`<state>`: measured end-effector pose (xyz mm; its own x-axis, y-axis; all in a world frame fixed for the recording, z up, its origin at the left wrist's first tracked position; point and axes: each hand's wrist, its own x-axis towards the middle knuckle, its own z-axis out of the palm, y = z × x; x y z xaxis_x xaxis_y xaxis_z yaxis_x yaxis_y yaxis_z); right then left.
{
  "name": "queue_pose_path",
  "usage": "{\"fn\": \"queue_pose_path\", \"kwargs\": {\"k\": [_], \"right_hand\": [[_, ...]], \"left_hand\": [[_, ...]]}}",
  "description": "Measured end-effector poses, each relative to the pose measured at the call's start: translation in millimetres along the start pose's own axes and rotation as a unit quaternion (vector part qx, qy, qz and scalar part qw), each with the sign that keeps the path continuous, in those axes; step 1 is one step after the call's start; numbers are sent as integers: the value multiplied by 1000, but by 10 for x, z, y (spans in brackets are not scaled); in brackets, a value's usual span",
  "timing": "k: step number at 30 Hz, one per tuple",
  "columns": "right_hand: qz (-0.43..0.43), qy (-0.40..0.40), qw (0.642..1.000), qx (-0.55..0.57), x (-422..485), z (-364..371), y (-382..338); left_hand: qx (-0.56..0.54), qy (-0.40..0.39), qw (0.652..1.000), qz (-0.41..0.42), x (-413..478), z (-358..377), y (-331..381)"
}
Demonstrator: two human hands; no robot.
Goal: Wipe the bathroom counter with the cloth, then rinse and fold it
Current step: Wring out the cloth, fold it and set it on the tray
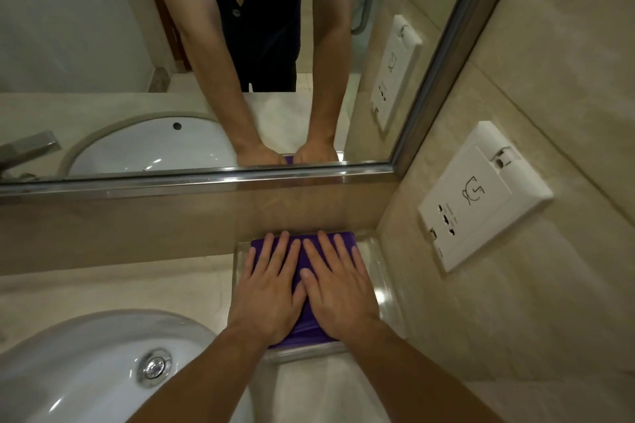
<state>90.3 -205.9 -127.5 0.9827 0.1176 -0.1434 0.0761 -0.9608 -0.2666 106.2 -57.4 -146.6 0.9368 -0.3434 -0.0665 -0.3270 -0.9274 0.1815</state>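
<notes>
Position: the purple cloth (304, 333) lies folded in a clear tray (386, 285). The tray stands on the beige stone counter (120, 285), to the right of the white sink basin (86, 371) and in the corner where the backsplash (120, 227) meets the right-hand wall.

Orientation: the cloth forms a flat rectangle. Its long axis runs from the person's side toward the backsplash. The far short edge lies close along the tray's far wall and the near short edge sits by the tray's front rim. The long sides run roughly parallel to the tray's sides.

Hands: both are laid palm-down on the cloth, side by side.
- The left hand (271, 288) covers the left half, with its fingers straight, slightly spread and pointing toward the backsplash.
- The right hand (338, 288) covers the right half in the same manner, and its thumb lies against the edge of the left hand.
- Neither hand curls around or pinches the fabric; both lie flat on it.
- Purple shows between the fingers, at the far corners and below the heels of the palms.

Surroundings: the metal drain (154, 367) sits in the basin floor. A framed mirror (103, 45) above the backsplash reflects both forearms and the basin. A white socket plate (481, 196) is fixed to the right wall.
</notes>
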Motion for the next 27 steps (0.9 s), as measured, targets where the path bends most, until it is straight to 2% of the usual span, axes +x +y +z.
{"fn": "queue_pose_path", "kwargs": {"k": [3, 6, 10, 13, 16, 23, 27], "right_hand": [[15, -12, 999, -37, -5, 9, 150], [28, -20, 999, -41, -34, 56, 233], [29, -31, 998, -41, 17, -22, 200], [48, -8, 999, -24, -86, -21, 235], [60, -23, 998, -2, -189, 68, 258], [39, -1, 999, 1, -348, 134, 321], [35, -9, 999, 18, -332, 133, 332]], "left_hand": [[0, -2, 1000, -13, -20, -41, -16], [7, -8, 999, -47, -45, -16, -8], [21, -6, 998, -53, -29, -42, -5], [9, 5, 999, -36, -100, -61, -8], [-9, -28, 999, -31, -158, -45, -48], [-2, -15, 1000, -16, -305, 3, -53], [-22, -39, 999, -20, -322, -15, -66]]}}
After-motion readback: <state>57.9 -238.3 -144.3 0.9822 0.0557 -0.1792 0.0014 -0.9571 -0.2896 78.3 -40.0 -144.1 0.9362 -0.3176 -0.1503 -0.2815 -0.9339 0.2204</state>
